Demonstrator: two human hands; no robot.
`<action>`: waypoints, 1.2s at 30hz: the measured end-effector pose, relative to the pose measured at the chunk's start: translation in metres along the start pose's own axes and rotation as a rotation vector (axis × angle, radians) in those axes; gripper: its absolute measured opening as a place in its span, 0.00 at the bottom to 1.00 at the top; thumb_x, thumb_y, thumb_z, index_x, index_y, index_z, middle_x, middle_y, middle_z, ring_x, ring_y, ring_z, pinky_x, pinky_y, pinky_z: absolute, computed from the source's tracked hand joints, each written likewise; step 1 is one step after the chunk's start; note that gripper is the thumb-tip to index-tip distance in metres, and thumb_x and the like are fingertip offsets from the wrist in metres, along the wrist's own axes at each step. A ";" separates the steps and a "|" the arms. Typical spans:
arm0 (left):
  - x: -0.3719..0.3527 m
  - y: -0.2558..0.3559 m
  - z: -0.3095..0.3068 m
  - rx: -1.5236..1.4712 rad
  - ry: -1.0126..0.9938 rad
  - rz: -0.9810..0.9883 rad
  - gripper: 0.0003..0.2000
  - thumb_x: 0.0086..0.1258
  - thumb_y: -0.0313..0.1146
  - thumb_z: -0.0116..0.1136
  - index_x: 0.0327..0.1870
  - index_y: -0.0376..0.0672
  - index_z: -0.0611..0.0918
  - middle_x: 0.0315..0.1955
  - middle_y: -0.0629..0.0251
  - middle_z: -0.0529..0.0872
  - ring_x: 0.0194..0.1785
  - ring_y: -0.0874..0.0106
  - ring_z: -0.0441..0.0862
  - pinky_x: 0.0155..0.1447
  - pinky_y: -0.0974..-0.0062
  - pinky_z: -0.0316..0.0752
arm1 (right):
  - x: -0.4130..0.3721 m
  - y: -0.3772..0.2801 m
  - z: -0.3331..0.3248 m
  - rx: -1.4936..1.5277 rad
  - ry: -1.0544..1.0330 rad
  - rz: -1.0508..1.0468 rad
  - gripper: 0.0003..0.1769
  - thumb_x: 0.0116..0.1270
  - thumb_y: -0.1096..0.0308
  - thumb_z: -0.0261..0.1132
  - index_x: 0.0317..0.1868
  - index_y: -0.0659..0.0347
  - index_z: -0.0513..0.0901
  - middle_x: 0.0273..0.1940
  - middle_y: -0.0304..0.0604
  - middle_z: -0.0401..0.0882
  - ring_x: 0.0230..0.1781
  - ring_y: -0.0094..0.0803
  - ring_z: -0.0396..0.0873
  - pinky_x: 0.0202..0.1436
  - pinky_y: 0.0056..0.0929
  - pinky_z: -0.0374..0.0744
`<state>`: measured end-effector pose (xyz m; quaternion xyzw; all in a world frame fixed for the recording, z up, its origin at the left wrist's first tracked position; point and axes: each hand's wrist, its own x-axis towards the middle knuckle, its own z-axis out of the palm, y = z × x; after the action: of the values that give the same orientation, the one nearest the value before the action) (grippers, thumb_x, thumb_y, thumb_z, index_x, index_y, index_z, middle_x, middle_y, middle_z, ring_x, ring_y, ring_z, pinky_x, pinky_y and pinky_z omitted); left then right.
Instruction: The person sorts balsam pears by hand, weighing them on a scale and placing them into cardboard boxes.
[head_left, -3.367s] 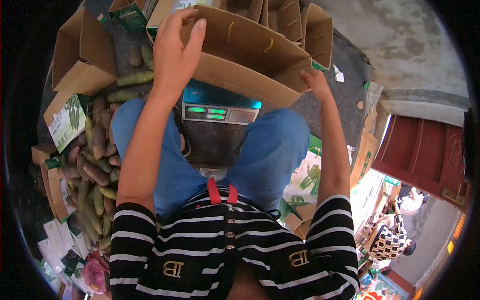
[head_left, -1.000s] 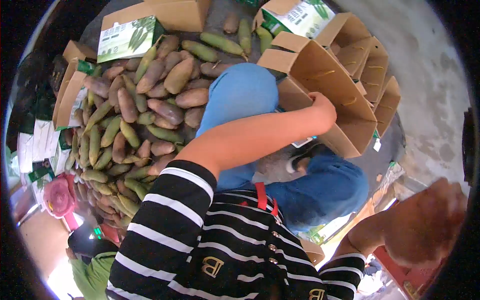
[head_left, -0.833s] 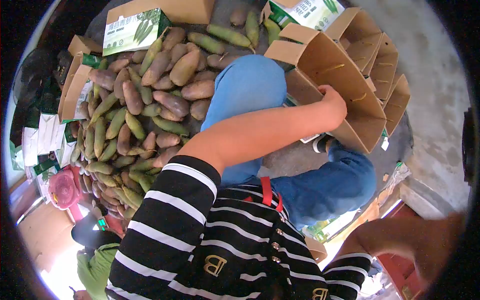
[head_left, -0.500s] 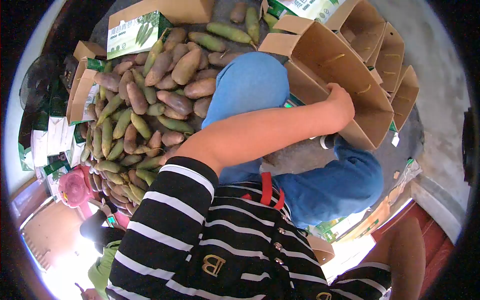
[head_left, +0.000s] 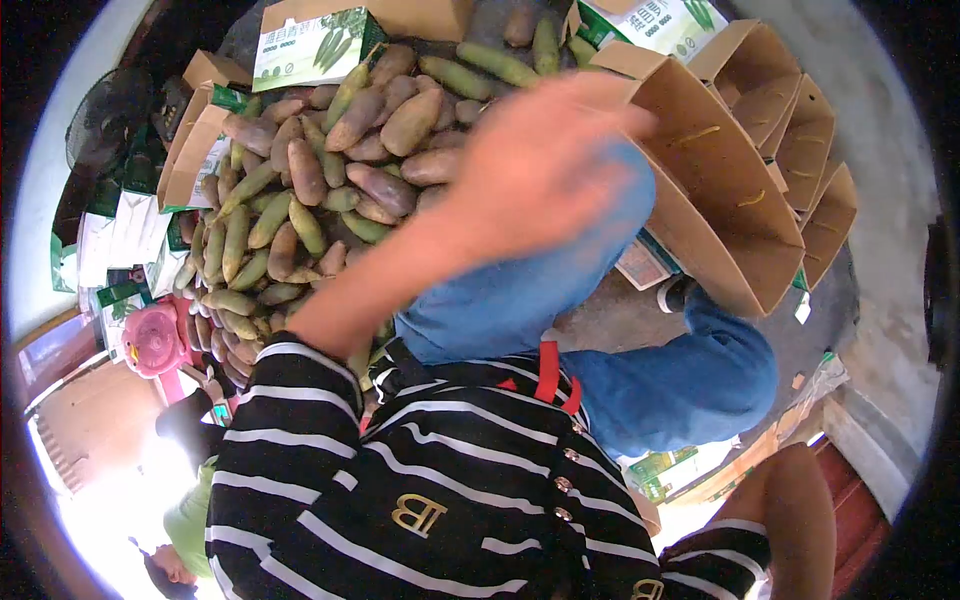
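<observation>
My left hand (head_left: 550, 165) is smeared by motion over my bent knee, between a pile of radishes and an upright cardboard box. The radishes (head_left: 410, 120), some green and others brownish purple, lie heaped at the left; my left forearm covers part of them. The open box (head_left: 700, 150) stands just right of the hand, with its inside and yellowish cord loops showing. Of my right arm, only the part around the elbow (head_left: 800, 510) shows at the lower right; its hand is out of view.
More open boxes (head_left: 805, 130) stand behind the nearest one. A printed radish carton (head_left: 315, 45) is beyond the pile. A pink stool-like object (head_left: 155, 340) and a fan (head_left: 105, 120) are at the left. Another person in green (head_left: 190, 520) is at the lower left.
My left hand has come off the near box's edge and swung left toward the radish pile. My knee has shifted right, and the view has turned slightly.
</observation>
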<state>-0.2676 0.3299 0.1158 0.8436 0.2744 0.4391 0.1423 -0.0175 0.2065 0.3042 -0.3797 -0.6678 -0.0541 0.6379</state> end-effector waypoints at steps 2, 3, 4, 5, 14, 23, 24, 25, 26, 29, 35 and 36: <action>-0.037 -0.044 -0.033 0.168 0.014 -0.331 0.16 0.60 0.29 0.57 0.51 0.40 0.76 0.51 0.54 0.77 0.56 0.58 0.74 0.60 0.65 0.67 | 0.003 0.005 -0.006 -0.114 0.020 0.025 0.20 0.68 0.64 0.46 0.52 0.67 0.77 0.55 0.47 0.75 0.55 0.32 0.73 0.62 0.30 0.66; -0.065 -0.069 -0.049 0.263 -0.028 -0.431 0.16 0.62 0.30 0.56 0.52 0.40 0.76 0.50 0.54 0.77 0.56 0.59 0.73 0.62 0.64 0.66 | 0.003 0.011 -0.010 -0.243 0.029 0.052 0.21 0.68 0.64 0.45 0.52 0.67 0.77 0.55 0.47 0.75 0.55 0.32 0.73 0.62 0.30 0.66; -0.102 -0.100 -0.065 0.312 -0.077 -0.489 0.19 0.59 0.32 0.58 0.52 0.38 0.74 0.52 0.51 0.75 0.54 0.54 0.73 0.57 0.64 0.69 | 0.004 0.019 -0.014 -0.472 0.016 0.099 0.21 0.68 0.64 0.45 0.52 0.66 0.77 0.55 0.47 0.75 0.55 0.32 0.73 0.62 0.30 0.66; -0.145 -0.120 -0.081 0.459 -0.170 -0.572 0.19 0.59 0.32 0.58 0.52 0.38 0.74 0.51 0.50 0.75 0.54 0.54 0.73 0.57 0.63 0.69 | 0.003 0.031 -0.018 -0.744 -0.040 0.155 0.21 0.68 0.64 0.45 0.52 0.66 0.77 0.55 0.47 0.75 0.55 0.32 0.73 0.62 0.31 0.66; -0.415 -0.125 -0.114 0.488 -1.197 -1.078 0.30 0.52 0.45 0.65 0.53 0.38 0.70 0.48 0.52 0.75 0.50 0.54 0.76 0.53 0.58 0.72 | -0.127 0.138 0.005 -0.477 -0.847 0.783 0.21 0.67 0.58 0.56 0.54 0.64 0.75 0.52 0.48 0.77 0.55 0.36 0.73 0.60 0.30 0.67; -0.413 -0.075 -0.058 0.573 -1.075 -1.000 0.33 0.47 0.47 0.70 0.50 0.40 0.68 0.47 0.56 0.74 0.54 0.59 0.73 0.54 0.58 0.68 | -0.174 0.152 0.022 -0.544 -1.197 0.717 0.23 0.60 0.58 0.62 0.52 0.61 0.76 0.49 0.54 0.77 0.50 0.46 0.76 0.52 0.37 0.75; -0.408 -0.074 -0.051 0.630 -1.167 -1.009 0.34 0.48 0.46 0.69 0.53 0.39 0.66 0.48 0.56 0.73 0.54 0.59 0.73 0.55 0.58 0.68 | -0.183 0.157 0.020 -0.567 -1.208 0.628 0.21 0.59 0.59 0.62 0.50 0.60 0.76 0.48 0.54 0.77 0.48 0.48 0.76 0.50 0.38 0.75; -0.404 -0.072 -0.050 0.699 -1.256 -1.017 0.35 0.50 0.44 0.68 0.56 0.39 0.65 0.48 0.56 0.73 0.54 0.59 0.73 0.57 0.57 0.67 | -0.187 0.159 0.020 -0.610 -1.244 0.648 0.18 0.59 0.60 0.62 0.47 0.60 0.77 0.46 0.53 0.77 0.47 0.48 0.76 0.49 0.41 0.76; -0.423 -0.070 -0.051 0.800 -1.213 -0.826 0.37 0.51 0.42 0.68 0.60 0.39 0.63 0.49 0.55 0.72 0.54 0.58 0.72 0.56 0.57 0.68 | -0.192 0.161 0.024 -0.635 -1.279 0.666 0.16 0.58 0.61 0.62 0.44 0.60 0.77 0.45 0.53 0.78 0.45 0.49 0.77 0.47 0.43 0.76; -0.421 -0.071 -0.037 0.874 -1.332 -0.727 0.39 0.54 0.37 0.64 0.67 0.43 0.57 0.52 0.54 0.70 0.54 0.57 0.72 0.53 0.57 0.70 | -0.200 0.164 0.024 -0.622 -1.273 0.664 0.14 0.59 0.62 0.62 0.42 0.61 0.76 0.40 0.52 0.79 0.43 0.48 0.77 0.45 0.44 0.76; -0.467 -0.093 -0.020 1.033 -1.221 -0.679 0.18 0.68 0.37 0.45 0.59 0.54 0.69 0.49 0.53 0.73 0.46 0.57 0.75 0.38 0.55 0.75 | -0.206 0.168 0.022 -0.661 -1.307 0.682 0.14 0.60 0.62 0.61 0.41 0.63 0.75 0.39 0.52 0.78 0.43 0.48 0.77 0.45 0.43 0.76; -0.467 -0.094 -0.018 1.017 -1.230 -0.694 0.18 0.68 0.37 0.45 0.59 0.54 0.69 0.49 0.53 0.73 0.44 0.57 0.76 0.37 0.56 0.76 | -0.207 0.169 0.022 -0.662 -1.298 0.690 0.14 0.60 0.62 0.61 0.41 0.63 0.74 0.38 0.51 0.78 0.43 0.48 0.77 0.45 0.43 0.76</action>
<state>-0.5314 0.1315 -0.2287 0.7609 0.5533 -0.3388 -0.0030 0.0404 0.2473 0.0456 -0.6895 -0.6997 0.1824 -0.0420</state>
